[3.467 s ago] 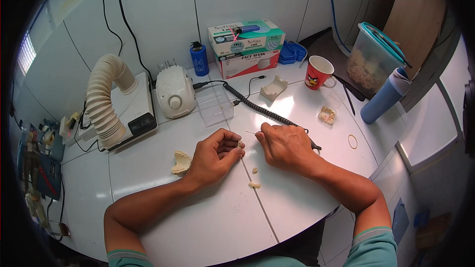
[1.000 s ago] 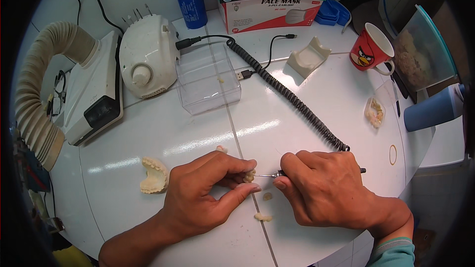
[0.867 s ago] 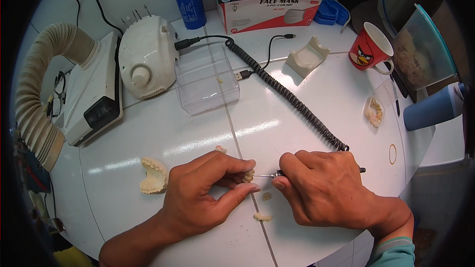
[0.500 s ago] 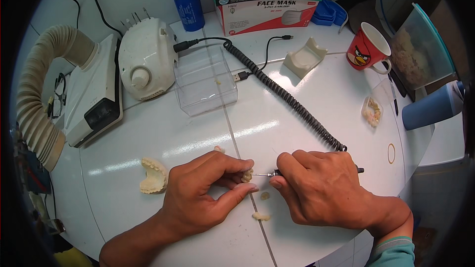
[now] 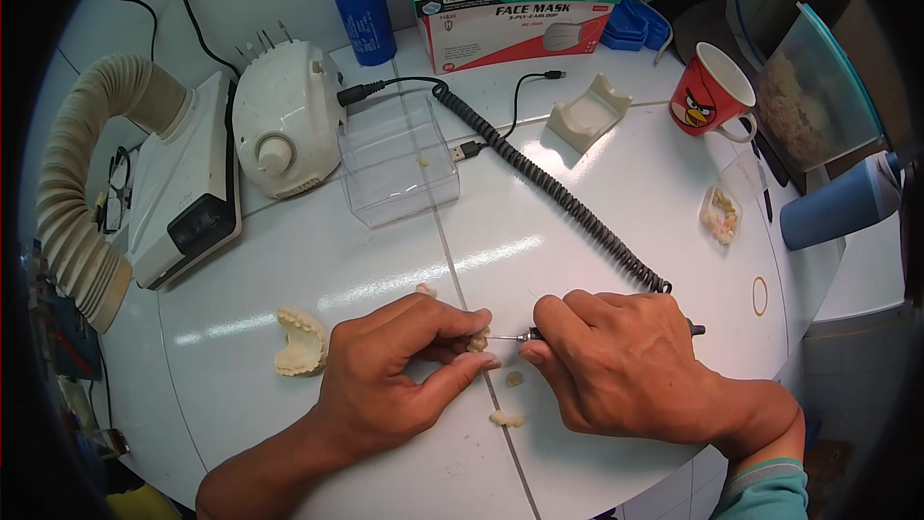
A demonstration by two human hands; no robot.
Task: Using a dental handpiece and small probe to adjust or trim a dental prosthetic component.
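Between the thumb and forefinger of my left hand (image 5: 385, 371) is a small tooth-coloured dental piece (image 5: 478, 340), partly covered by the fingertips. My right hand (image 5: 626, 366) is wrapped round a dark rotary handpiece (image 5: 531, 334). Its thin metal bur points left, the tip at the dental piece; whether they touch is too fine to tell. A cream dental arch model (image 5: 300, 343) lies left of my left hand. Below the bur are a small round yellowish piece (image 5: 514, 378) and a curved cream row of teeth (image 5: 506, 419). Another small piece (image 5: 425, 289) shows just beyond my left hand.
A coiled black cord (image 5: 549, 188) runs from the white control unit (image 5: 279, 125) toward my right hand. Around the table stand a hose-fitted dust collector (image 5: 188, 188), clear plastic box (image 5: 399, 178), cream stand (image 5: 589, 114), red mug (image 5: 710, 96), blue tumbler (image 5: 833, 207) and mask boxes (image 5: 515, 34).
The dental piece looks slightly turned in my left fingertips. Both hands keep nearly the same place and grip, and the whole view has shifted a little.
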